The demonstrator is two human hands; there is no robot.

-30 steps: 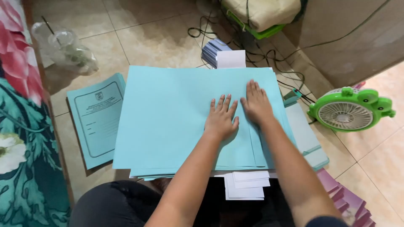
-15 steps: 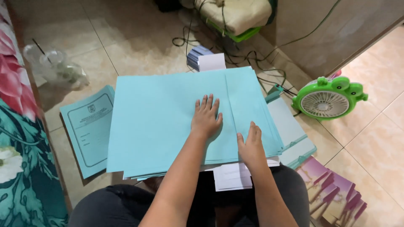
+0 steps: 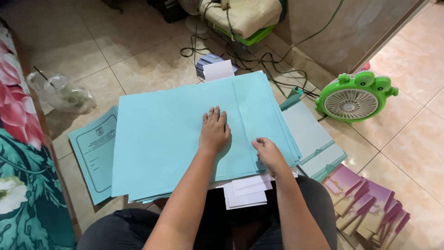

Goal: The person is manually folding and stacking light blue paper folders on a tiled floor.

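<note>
Pale blue paper: a stack of large sheets [image 3: 162,139] lies across the person's lap, its long axis running left to right, the far right corner tilted slightly away
Left hand: the left hand [image 3: 214,131] lies flat on the top sheet near the middle, fingers side by side and pointing away from the body
Right hand: the right hand [image 3: 268,153] sits at the stack's near right edge with fingers curled in; whether it pinches a sheet cannot be told
Fold line: a faint crease or sheet edge runs front to back just right of the left hand
Hidden: the lower sheets show only as thin edges at the near left; white slips [image 3: 245,190] poke out from under the near edge, mostly covered
Cut off: a printed blue sheet [image 3: 92,153] on the left is half under the stack; a white card [image 3: 218,70] and a striped pad peek from behind the far edge
Hard to make out: a clear plastic bag [image 3: 62,95] with a cup inside, contents blurred
Edges and room: bare tile beyond the far left corner; on the right, blue folders [image 3: 314,143] just beside the stack, then a green frog-shaped fan [image 3: 354,97]; purple cards [image 3: 365,203] fanned at the near right; floral fabric [image 3: 21,176] along the left; cables [image 3: 259,60] behind
</note>
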